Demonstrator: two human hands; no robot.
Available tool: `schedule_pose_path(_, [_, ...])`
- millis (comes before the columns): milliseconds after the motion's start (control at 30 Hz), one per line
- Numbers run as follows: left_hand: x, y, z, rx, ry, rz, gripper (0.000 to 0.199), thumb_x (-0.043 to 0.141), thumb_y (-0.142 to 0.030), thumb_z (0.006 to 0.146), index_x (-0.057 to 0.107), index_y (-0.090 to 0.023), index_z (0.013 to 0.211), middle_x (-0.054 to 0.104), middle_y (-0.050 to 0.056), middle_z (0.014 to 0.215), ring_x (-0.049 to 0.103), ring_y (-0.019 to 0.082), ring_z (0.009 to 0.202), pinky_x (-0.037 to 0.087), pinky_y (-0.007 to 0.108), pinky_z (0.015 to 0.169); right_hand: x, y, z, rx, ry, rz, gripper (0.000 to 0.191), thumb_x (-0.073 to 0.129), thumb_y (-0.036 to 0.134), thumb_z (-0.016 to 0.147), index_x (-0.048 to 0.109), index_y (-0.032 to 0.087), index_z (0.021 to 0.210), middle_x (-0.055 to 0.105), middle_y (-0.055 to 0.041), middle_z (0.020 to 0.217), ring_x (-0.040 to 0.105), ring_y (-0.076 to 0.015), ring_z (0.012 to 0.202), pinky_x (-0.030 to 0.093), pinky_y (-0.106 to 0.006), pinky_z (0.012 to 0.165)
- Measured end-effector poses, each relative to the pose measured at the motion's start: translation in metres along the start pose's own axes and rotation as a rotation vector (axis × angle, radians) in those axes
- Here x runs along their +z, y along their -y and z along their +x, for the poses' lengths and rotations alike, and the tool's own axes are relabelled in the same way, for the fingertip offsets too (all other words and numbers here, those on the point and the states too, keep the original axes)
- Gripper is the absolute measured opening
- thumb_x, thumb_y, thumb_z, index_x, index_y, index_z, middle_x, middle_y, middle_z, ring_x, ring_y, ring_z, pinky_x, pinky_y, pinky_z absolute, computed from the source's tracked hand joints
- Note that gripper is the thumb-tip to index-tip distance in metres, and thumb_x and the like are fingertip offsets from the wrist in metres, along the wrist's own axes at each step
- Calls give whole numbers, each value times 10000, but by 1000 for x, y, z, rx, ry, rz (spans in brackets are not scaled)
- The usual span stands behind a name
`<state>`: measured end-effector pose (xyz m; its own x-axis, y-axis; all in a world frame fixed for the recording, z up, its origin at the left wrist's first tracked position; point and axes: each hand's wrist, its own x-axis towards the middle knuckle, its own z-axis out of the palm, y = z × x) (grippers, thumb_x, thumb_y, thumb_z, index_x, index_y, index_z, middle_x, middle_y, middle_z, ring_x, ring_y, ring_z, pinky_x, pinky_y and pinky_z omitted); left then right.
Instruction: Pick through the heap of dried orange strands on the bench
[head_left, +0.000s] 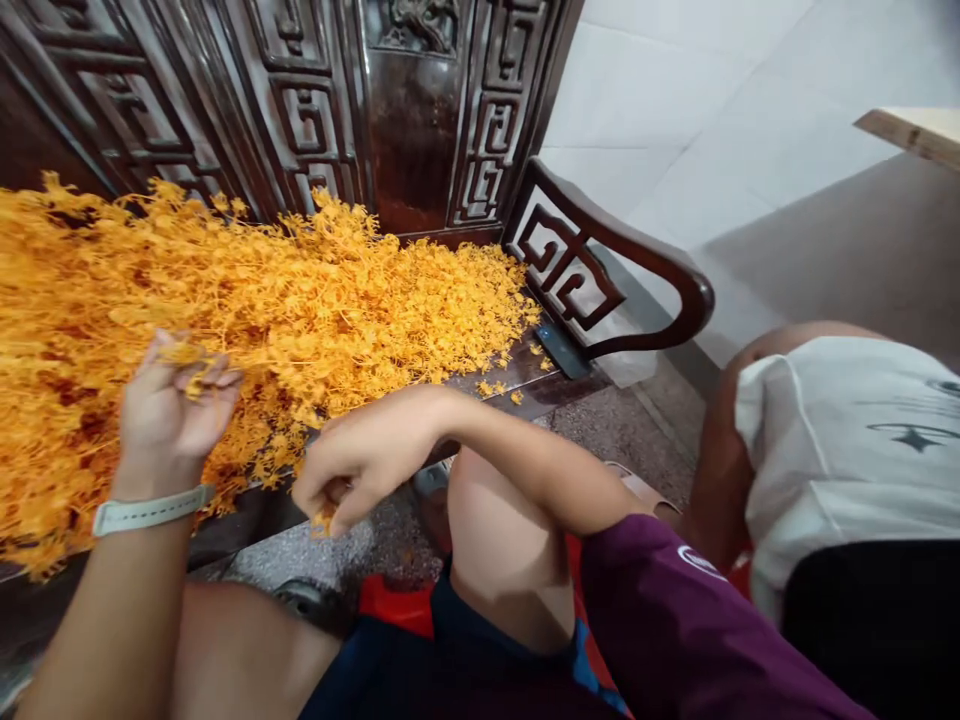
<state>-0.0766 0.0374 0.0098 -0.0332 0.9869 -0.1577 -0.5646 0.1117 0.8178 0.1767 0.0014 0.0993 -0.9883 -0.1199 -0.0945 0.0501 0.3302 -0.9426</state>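
Note:
A long heap of orange-yellow flowers [375,300] covers the dark wooden bench [536,385]. At the left, my left hand [180,400] is palm up against the heap, its fingers curled round a few yellow flower pieces; a pale band is on that wrist. My right hand [360,465] is bent downward in front of the heap's near edge, thumb and fingers pinched on a small orange flower piece [322,522]. Its forearm crosses above my knee.
The bench has a carved back [412,130] and a curved armrest [637,250]. A dark phone-like object [562,350] lies beside the armrest. At the right sits a person in a white shirt [855,430]. Something red [397,605] is below my legs.

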Motion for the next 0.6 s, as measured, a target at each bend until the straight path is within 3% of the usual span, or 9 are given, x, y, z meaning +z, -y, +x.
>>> schedule_pose_path(67, [18, 11, -7, 84, -65, -9, 268, 908, -323, 731, 652, -266, 790, 394, -72, 497, 378, 79, 541, 329, 238, 561, -13, -2, -12, -60, -120, 188, 101, 719, 175, 928, 640, 126, 888, 658, 7, 775, 610, -97, 727, 463, -234, 708])
schedule_pose_path(133, [28, 18, -9, 102, -89, 35, 245, 881, -365, 801, 669, -247, 842, 413, -65, 556, 401, 67, 558, 350, 246, 570, -27, -8, -24, -99, -359, 318, 189, 740, 280, 936, 647, 125, 992, 687, -2, 794, 629, -97, 715, 482, -235, 687])
schedule_pose_path(233, [27, 18, -7, 83, -82, 43, 283, 891, -387, 787, 680, -223, 880, 347, -80, 551, 383, 62, 527, 379, 240, 549, -43, -20, -33, -92, -733, 438, 228, 760, 320, 919, 635, 158, 1020, 696, 18, 775, 603, -72, 658, 455, -209, 623])
schedule_pose_path(300, [23, 14, -5, 86, -87, 29, 302, 900, -395, 768, 676, -218, 865, 309, -88, 543, 368, 64, 511, 381, 234, 526, -50, -27, -36, -25, -915, 460, 190, 750, 274, 909, 634, 172, 1020, 689, 29, 760, 578, -61, 630, 431, -200, 596])
schedule_pose_path(367, [21, 11, -3, 98, -92, 17, 301, 899, -395, 766, 664, -224, 841, 319, -85, 547, 357, 68, 509, 384, 231, 516, -53, -30, -36, 31, -1002, 452, 192, 738, 232, 892, 647, 175, 1052, 677, 34, 754, 564, -61, 612, 420, -203, 579])
schedule_pose_path(600, [20, 11, -3, 143, -67, 50, 284, 882, -393, 799, 661, -218, 835, 446, -61, 650, 346, 54, 525, 412, 208, 520, -53, -30, -29, 44, -1064, 342, 272, 768, 293, 852, 683, 164, 1076, 680, -13, 852, 574, -92, 676, 447, -247, 623])
